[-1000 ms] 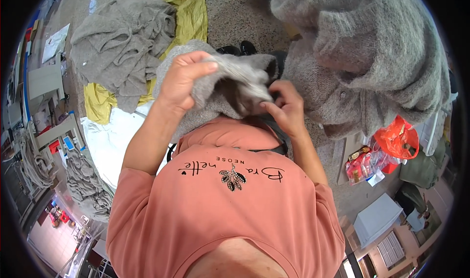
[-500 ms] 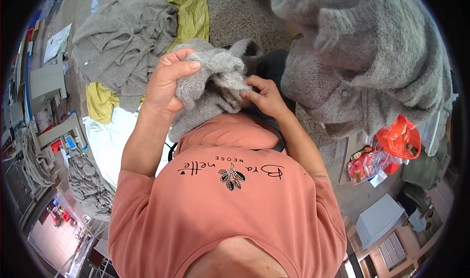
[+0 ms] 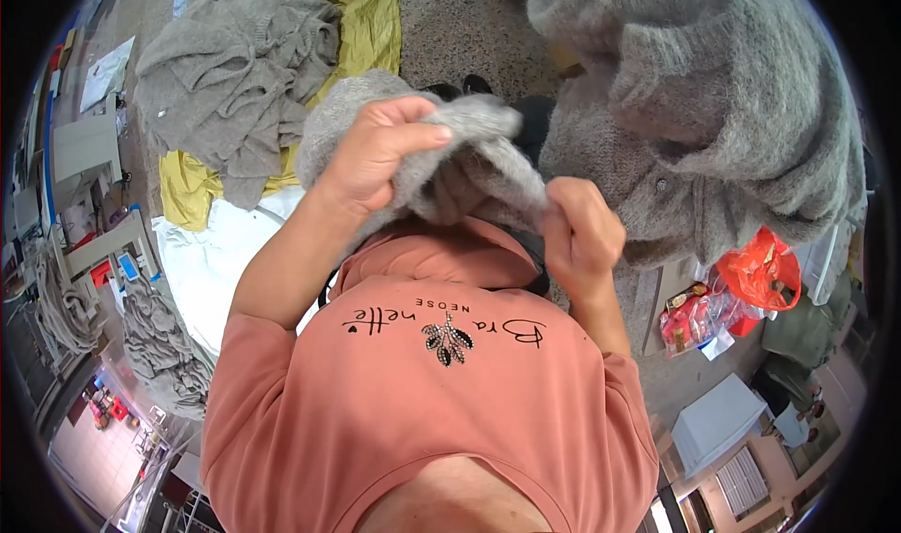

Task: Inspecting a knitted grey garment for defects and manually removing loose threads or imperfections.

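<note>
A fuzzy grey knitted garment [image 3: 347,120] is bunched over my lap. My left hand [image 3: 387,153] pinches a fold of it between thumb and fingers, and the loose end of that fold is blurred. Lower and to the right, my right hand [image 3: 584,233] is closed on another edge of the same knit, which stretches between the two hands. What lies inside the right fist is hidden by the fingers.
A large heap of grey knitwear [image 3: 713,111] rises close on my right. Another grey pile [image 3: 235,73] lies at the far left on yellow sheeting [image 3: 371,26], beside white sheeting [image 3: 221,261]. A red plastic bag [image 3: 760,270] sits at the right.
My right hand has moved right and toward me, pulling the knit's edge out. My left hand has shifted right, and the garment is more spread between them.
</note>
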Motion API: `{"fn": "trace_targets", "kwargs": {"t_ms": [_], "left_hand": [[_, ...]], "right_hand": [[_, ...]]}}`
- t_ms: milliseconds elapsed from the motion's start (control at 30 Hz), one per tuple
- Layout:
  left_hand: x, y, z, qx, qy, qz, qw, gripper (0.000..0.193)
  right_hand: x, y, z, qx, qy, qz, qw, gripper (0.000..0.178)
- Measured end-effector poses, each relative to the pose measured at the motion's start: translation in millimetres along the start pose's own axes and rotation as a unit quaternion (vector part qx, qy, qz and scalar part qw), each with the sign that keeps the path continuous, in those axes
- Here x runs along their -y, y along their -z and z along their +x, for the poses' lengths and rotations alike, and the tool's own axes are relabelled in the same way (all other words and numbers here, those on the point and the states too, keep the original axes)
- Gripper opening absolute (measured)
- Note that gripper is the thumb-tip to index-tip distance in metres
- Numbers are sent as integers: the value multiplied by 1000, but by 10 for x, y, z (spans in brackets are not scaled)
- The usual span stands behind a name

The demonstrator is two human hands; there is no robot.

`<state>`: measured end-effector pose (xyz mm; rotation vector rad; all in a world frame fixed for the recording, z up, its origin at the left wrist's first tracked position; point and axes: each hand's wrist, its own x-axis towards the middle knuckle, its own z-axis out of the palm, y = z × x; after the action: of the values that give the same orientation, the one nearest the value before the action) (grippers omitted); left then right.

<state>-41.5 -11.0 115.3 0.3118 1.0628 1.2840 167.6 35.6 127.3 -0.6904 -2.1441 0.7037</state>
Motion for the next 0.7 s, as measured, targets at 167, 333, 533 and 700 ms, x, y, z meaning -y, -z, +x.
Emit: {"fn": "trace_targets", "kwargs": {"t_ms": [167,333,533,700], "left_hand": [[164,-256,38,72,19,68,995,4],[331,-142,51,116,73,54,989,7],[333,-101,13,97,78,41,991,8],[355,-30,20,95,52,109,988,8]], "right_hand": [[10,-238,38,-7,160,-6,987,22],[-100,-360,-85,-14,155,-43,987,20],[-169,-391,-131,-6,156,-37,987,20],[-161,-389,-110,-20,158,-41,986,23]]}}
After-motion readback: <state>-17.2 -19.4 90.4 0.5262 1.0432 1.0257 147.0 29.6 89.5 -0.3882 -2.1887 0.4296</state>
